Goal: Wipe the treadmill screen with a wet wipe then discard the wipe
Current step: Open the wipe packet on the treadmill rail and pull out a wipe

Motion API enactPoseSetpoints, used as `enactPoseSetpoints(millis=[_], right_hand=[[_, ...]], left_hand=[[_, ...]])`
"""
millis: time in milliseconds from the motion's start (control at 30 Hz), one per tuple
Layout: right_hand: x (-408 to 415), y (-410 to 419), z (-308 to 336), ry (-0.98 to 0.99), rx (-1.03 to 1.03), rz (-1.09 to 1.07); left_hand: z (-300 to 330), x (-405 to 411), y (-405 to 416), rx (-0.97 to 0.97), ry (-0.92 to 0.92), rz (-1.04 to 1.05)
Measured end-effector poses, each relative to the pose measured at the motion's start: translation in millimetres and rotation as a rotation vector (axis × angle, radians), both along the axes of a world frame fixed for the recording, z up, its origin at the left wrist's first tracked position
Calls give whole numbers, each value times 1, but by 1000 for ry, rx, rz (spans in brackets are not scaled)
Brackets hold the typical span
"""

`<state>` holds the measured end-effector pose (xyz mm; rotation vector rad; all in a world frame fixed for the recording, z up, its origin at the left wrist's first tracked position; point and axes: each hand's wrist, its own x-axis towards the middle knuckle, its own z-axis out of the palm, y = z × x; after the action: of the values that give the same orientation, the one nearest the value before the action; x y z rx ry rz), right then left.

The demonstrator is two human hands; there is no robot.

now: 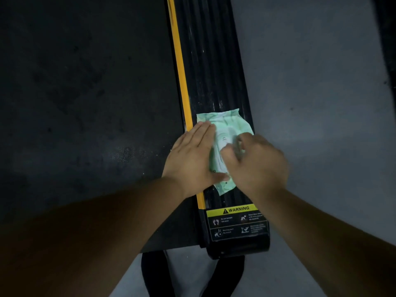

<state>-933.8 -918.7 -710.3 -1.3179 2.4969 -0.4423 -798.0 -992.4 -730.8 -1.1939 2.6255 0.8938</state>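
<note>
Green soft-film wipes pack [225, 144] sits on the treadmill's black side rail [210, 71], just up-rail from the yellow warning label [237, 209]. My left hand [190, 159] lies flat, fingers straight, pinning the pack's left edge. My right hand [255, 161] is on the pack's middle, fingers curled at the white flap; motion blur, so I can't tell if it's pinching anything. Judgement: pack is light, squashy and slick. Keep it pinned, take a wipe at the flap opening.
</note>
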Motion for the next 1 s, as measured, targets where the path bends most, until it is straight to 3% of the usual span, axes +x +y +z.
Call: enactPoseSetpoints(millis=[133,200,333,433,533,867,1000], right_hand=[[-34,12,-2,-169,4,-148],[-44,17,-4,-114,77,-157],[-44,12,-6,232,55,293],[-30,-3,-3,117,106,477],[-17,-14,-5,-16,114,370],[-15,-14,-19,-151,37,137],[-13,4,-13,-147,72,186]], left_hand=[[0,-1,1,16,2,22],[0,-1,0,4,5,11],[-1,-1,0,2,8,2],[-3,-1,1,-4,18,7],[-4,0,1,-15,24,8],[-6,0,1,-17,25,2],[-5,0,1,-11,22,9]])
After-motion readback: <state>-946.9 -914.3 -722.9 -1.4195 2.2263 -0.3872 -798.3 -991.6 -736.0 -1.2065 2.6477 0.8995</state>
